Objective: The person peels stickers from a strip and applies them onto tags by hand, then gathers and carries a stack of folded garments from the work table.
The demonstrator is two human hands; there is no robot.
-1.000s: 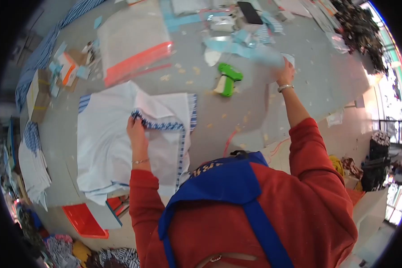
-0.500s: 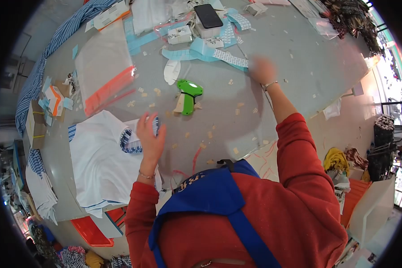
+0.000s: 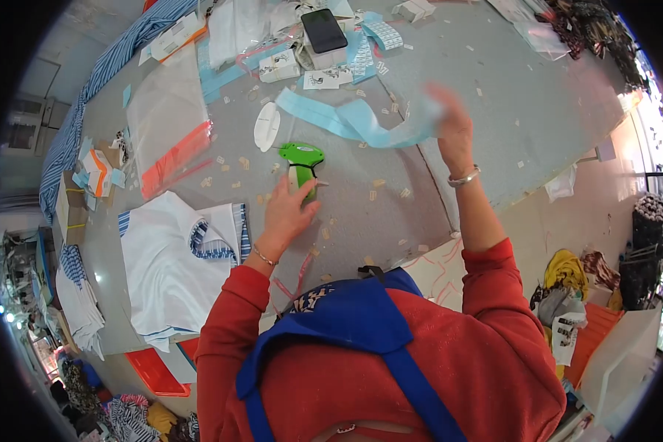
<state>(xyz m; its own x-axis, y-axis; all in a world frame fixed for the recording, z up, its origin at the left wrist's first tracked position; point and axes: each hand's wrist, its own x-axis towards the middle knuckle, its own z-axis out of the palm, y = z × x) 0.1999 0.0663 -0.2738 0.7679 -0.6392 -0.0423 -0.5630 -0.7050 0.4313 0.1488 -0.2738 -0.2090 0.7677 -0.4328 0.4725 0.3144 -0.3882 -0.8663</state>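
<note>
My left hand point(image 3: 289, 210) reaches to the handle of a green tagging gun point(image 3: 302, 158), its fingers apart at the lower end. My right hand point(image 3: 453, 129) is raised at the right with a long light-blue strip point(image 3: 357, 121) pinched at its right end; the fingertips are blurred. The strip twists leftward over the table. A white oval card point(image 3: 267, 127) lies just left of the gun. To the left of my left hand, a white garment point(image 3: 169, 265) with blue striped trim lies folded.
On the grey table point(image 3: 508, 140) are a black phone point(image 3: 324, 30), small tag stacks point(image 3: 280, 66), clear plastic bags point(image 3: 166, 110) with a red edge and an open carton point(image 3: 72, 210). Striped cloth point(image 3: 88, 96) runs along the far left edge. Small paper scraps are scattered about.
My left hand has left the white garment and moved right to the green gun. My right hand has lifted the blue strip off the table. The view has shifted.
</note>
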